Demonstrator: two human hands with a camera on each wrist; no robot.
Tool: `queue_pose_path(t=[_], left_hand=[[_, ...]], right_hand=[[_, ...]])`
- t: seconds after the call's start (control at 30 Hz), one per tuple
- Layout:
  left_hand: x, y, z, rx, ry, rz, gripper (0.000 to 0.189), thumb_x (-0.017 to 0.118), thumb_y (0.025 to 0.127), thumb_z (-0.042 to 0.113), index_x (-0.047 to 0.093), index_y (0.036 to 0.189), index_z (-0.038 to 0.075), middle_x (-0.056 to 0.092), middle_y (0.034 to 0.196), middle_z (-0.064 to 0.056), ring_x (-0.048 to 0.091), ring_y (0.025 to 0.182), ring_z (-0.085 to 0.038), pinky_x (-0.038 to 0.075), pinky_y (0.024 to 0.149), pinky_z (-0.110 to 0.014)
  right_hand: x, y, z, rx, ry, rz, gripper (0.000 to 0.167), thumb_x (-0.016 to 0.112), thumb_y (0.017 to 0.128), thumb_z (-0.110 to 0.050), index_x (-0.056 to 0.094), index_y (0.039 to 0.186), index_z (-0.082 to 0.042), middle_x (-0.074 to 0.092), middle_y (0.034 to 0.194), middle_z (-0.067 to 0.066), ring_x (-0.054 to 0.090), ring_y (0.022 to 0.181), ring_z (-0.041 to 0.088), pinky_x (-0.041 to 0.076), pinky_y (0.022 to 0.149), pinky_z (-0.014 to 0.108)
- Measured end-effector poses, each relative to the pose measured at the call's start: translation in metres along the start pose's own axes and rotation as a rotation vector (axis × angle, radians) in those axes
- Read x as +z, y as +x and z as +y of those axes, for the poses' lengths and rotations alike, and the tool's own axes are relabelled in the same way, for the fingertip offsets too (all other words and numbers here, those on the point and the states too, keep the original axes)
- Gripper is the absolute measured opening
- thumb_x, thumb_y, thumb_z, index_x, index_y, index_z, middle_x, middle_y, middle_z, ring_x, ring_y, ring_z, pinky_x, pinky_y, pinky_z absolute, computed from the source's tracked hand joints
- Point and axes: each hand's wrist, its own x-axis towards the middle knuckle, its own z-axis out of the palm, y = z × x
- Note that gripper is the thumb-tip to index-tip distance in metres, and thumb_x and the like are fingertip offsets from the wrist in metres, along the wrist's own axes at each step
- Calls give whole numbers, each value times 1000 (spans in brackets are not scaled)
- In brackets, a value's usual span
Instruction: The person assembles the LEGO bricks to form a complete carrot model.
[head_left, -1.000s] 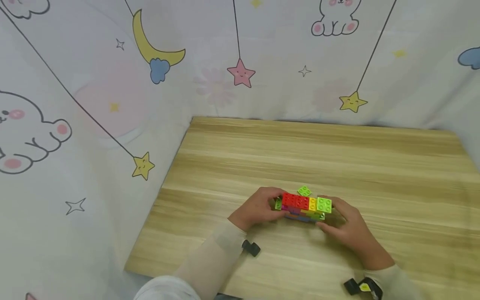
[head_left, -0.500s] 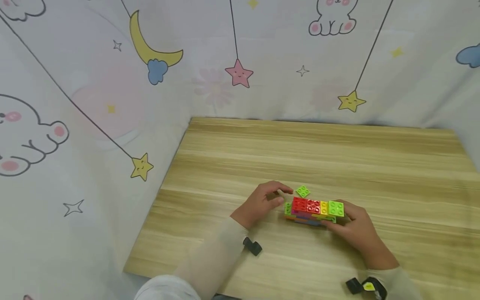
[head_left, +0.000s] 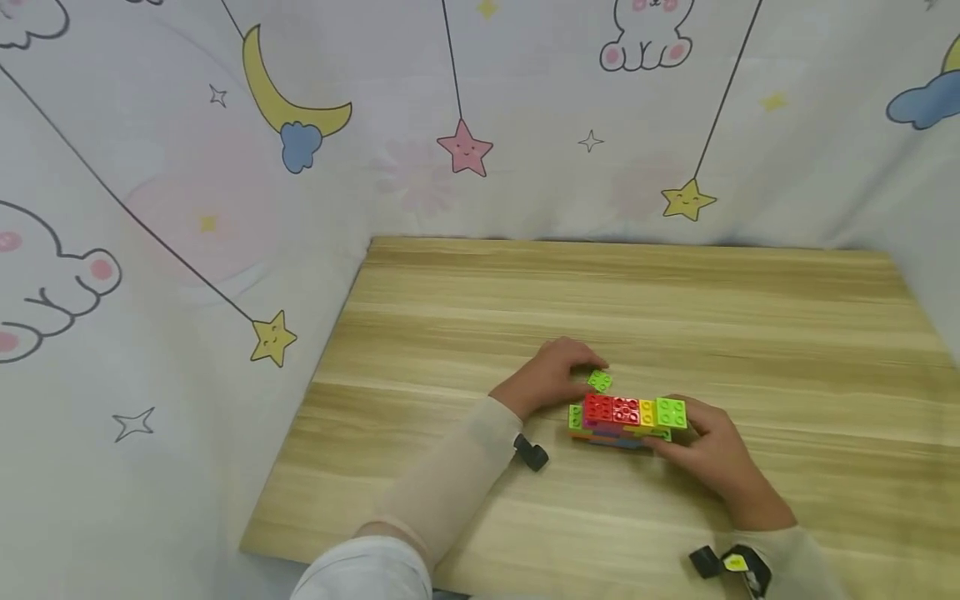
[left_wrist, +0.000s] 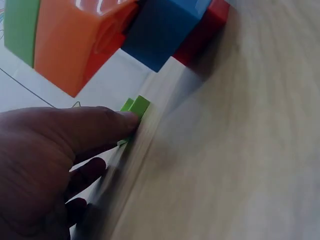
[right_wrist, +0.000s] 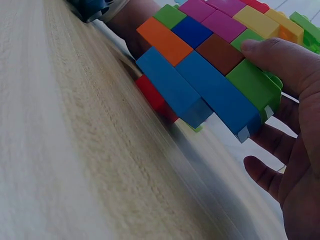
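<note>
My right hand (head_left: 720, 450) grips the right end of a built wall of toy building bricks (head_left: 626, 411). Red, yellow and lime bricks form its top; in the right wrist view the thumb lies on its face of pink, orange, brown, green and blue bricks (right_wrist: 217, 55), fingers behind. A red brick (right_wrist: 152, 97) sits lowest, close over the table. Just behind the wall's left part, a small lime-green brick (head_left: 599, 381) with studs up lies between the thumb and forefinger of my left hand (head_left: 551, 375). In the left wrist view the thumb tip covers part of this green brick (left_wrist: 140, 105).
The wood-grain table (head_left: 450, 317) reaches back to a pale curtain (head_left: 540, 192) printed with stars, a moon and bears. Another such curtain hangs along the left side. Black wrist devices (head_left: 531, 452) sit on both sleeves.
My left hand has let go of the brick wall's left end and moved back to the small green brick. My right hand has shifted the wall slightly right and keeps hold of it.
</note>
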Motion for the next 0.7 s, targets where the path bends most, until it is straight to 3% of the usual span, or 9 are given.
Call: queue_pose_path(t=[0.13,0.23,0.3,0.47,0.6,0.7], left_hand=[[-1,-3,0,-23,-62,39,29,82,90,29,77,118,25,69,120,13,57,116,-5,39,107,-24],[-3,-12,1,-13,-173,137,29,84,89,25,77,117,23,69,117,13,59,113,-3,44,103,-20],[-8,-23,3,3,-263,224,30,84,89,22,76,118,22,69,118,13,60,113,-3,49,102,-24],[-22,-59,17,114,-429,396,30,82,90,13,75,119,18,68,119,6,62,111,-14,54,97,-46],[-28,-82,31,228,-447,447,30,81,88,5,76,117,11,68,114,-1,63,109,-19,55,97,-41],[-30,-91,37,294,-413,443,28,81,89,4,76,116,9,67,112,-3,64,109,-17,54,99,-32]], right_hand=[[1,1,-2,16,-1,-1,45,92,71,5,77,110,-13,75,110,-2,65,104,-2,45,93,10],[2,1,-2,20,15,10,46,91,70,8,77,109,-11,75,110,-2,65,103,-2,46,92,10],[4,0,-2,20,30,14,46,91,69,10,77,109,-9,74,109,-5,65,103,-2,47,91,10],[10,1,0,2,62,25,48,89,67,14,77,108,-7,73,109,-8,65,103,-2,47,91,10],[13,2,0,-23,62,37,50,89,66,15,77,108,-8,74,109,-5,66,101,-1,48,89,10],[15,3,1,-34,49,40,52,89,65,15,77,109,-9,75,109,-3,66,100,0,48,86,10]])
